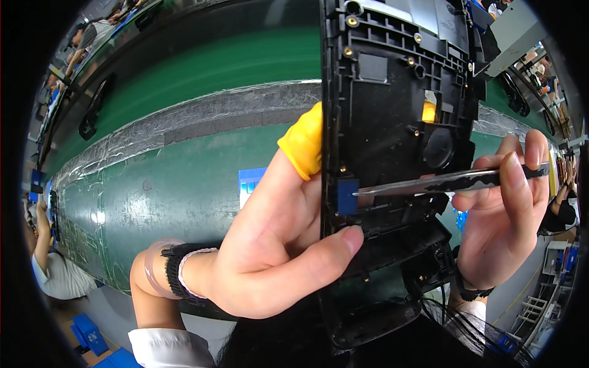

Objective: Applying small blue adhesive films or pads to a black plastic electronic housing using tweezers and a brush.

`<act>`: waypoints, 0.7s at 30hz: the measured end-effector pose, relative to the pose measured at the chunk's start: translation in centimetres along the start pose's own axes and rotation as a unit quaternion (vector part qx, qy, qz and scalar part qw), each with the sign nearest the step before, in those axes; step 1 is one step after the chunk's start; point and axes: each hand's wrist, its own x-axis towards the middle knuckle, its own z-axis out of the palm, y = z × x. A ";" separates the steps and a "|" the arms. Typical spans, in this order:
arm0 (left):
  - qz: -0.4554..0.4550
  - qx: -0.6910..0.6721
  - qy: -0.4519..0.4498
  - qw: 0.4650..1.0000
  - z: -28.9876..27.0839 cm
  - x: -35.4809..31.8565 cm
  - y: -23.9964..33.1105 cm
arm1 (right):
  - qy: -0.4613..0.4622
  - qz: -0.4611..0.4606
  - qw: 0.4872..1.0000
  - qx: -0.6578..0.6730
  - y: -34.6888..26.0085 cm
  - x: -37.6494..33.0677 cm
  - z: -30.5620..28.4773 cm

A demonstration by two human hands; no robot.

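Observation:
My left hand [270, 245] grips the left edge of a black plastic housing [392, 122] held upright close to the camera; its forefinger wears a yellow finger cot [304, 144]. My right hand [506, 214] pinches metal tweezers [442, 181] that reach left across the housing. The tweezer tips hold or touch a small blue square pad [348, 196] at the housing's left inner edge. A small orange piece [429, 111] shows in a window of the housing. Brass screw posts dot its ribs.
A green conveyor belt [184, 190] with a strip of silvery tape [202, 116] runs behind. Other black housings [92, 113] lie further along it. Other people sit at the left [55, 270] and right [561, 208] edges. Blue bins [89, 334] stand at the lower left.

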 end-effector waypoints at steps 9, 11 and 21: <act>0.007 0.009 0.001 1.000 0.0 0.1 -0.3 | 0.014 -0.001 1.000 -0.014 0.1 0.0 0.2; 0.000 0.032 -0.004 0.999 -0.3 0.1 -0.1 | 0.012 -0.001 1.000 -0.013 0.1 0.0 0.2; -0.008 0.051 0.004 0.999 -0.4 0.1 -0.2 | 0.008 0.004 1.000 -0.016 0.3 0.2 0.2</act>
